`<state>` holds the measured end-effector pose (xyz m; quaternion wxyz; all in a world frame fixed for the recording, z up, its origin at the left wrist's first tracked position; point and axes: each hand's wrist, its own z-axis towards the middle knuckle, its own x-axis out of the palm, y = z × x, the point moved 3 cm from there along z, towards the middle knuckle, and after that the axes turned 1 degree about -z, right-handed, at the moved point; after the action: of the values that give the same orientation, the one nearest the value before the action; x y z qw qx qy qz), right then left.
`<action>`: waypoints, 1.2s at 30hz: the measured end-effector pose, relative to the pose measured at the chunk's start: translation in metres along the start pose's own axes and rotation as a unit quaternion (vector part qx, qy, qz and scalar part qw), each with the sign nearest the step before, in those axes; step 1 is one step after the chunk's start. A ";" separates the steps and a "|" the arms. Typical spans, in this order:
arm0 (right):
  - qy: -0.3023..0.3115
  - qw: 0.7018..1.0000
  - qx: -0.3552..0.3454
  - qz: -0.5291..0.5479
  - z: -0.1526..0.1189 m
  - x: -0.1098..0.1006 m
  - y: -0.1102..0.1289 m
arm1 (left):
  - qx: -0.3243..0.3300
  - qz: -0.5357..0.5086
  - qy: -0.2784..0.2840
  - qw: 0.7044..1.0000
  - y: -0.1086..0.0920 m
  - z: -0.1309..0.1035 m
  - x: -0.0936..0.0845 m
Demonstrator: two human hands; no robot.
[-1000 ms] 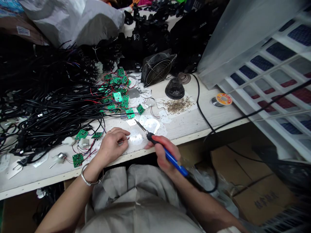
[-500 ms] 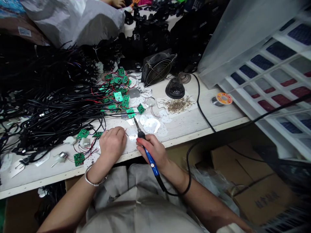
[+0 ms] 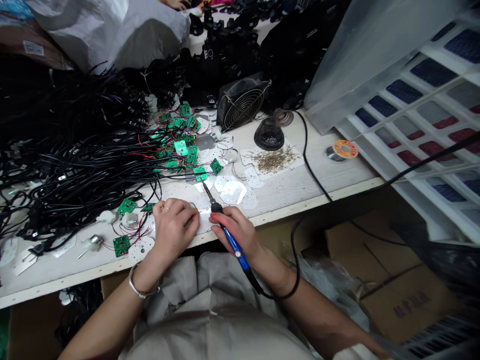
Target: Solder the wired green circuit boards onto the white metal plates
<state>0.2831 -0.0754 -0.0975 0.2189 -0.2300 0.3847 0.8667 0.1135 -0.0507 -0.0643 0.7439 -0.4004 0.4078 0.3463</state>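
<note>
My right hand (image 3: 235, 231) grips the blue handle of a soldering iron (image 3: 235, 245), its metal tip pointing up and left. That tip is just below a green circuit board (image 3: 200, 173) on the bench; whether they touch is hard to tell. Left of the iron, my left hand (image 3: 175, 223) rests at the bench edge with curled fingers. A thin dark wire shows by its fingertips, but what they pinch is hidden. Near its wrist lie another green board (image 3: 121, 245), a small white motor (image 3: 130, 220) and a white perforated plate (image 3: 141, 249).
Black cables (image 3: 93, 165) heap on the left. A small fan (image 3: 242, 106) stands behind the boards, beside a dark iron stand (image 3: 269, 135) and brown debris (image 3: 273, 159). A solder spool (image 3: 342, 150) sits near white drawers (image 3: 423, 125). The iron's black cord (image 3: 305, 145) crosses the bench edge.
My left hand has shifted slightly right, its fingers nearer the iron and lifted a little. The iron's tip has drawn slightly left, and the view has moved a bit.
</note>
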 end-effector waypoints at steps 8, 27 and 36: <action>-0.048 0.989 0.033 0.135 0.004 -0.013 0.004 | 0.003 -0.031 0.005 1.000 0.001 0.001 0.003; -0.122 0.982 0.105 0.095 0.000 -0.028 0.007 | -0.025 -0.024 -0.016 0.999 -0.001 -0.001 0.007; -0.093 0.990 0.067 0.081 0.001 -0.029 0.007 | -0.032 -0.028 -0.011 0.999 0.000 -0.001 0.008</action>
<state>0.3020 -0.0845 -0.0766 0.1978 -0.1011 0.4368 0.8717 0.1170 -0.0506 -0.0719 0.7443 -0.4317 0.3769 0.3429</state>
